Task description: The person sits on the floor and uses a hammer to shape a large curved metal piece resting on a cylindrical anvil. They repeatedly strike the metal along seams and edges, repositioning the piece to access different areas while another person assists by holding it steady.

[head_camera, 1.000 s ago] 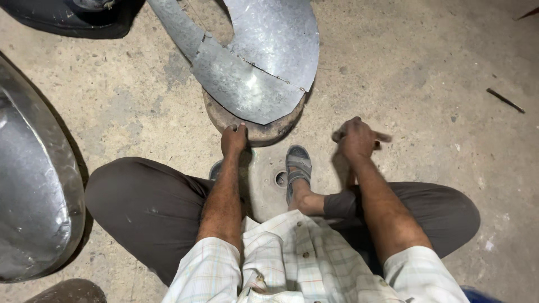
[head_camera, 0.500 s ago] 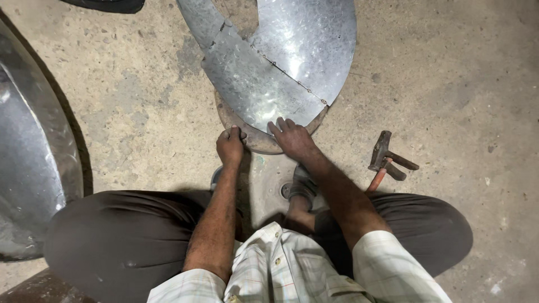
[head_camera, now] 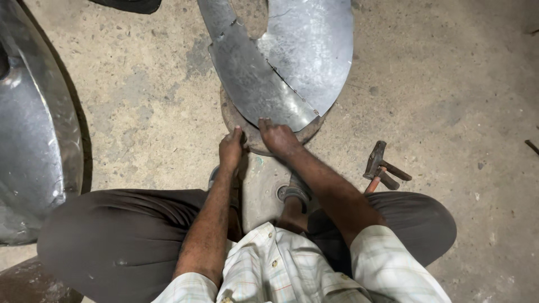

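While I sit on the concrete floor [head_camera: 140, 106], my left hand [head_camera: 231, 149] has its fingers curled on the rim of the round block [head_camera: 238, 122], and my right hand [head_camera: 277, 137] lies with fingers spread flat on the edge of the curved metal sheet [head_camera: 292, 67] resting on top of it. I think the thin edge could cut me if the sheet slides. It might also tip off, since most of it hangs past the block, and my hammer [head_camera: 380, 167] lies near my right knee.

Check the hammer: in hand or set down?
Set down. The hammer lies on the concrete floor by the right knee; the right hand rests on the metal sheet, the left hand on the round block.
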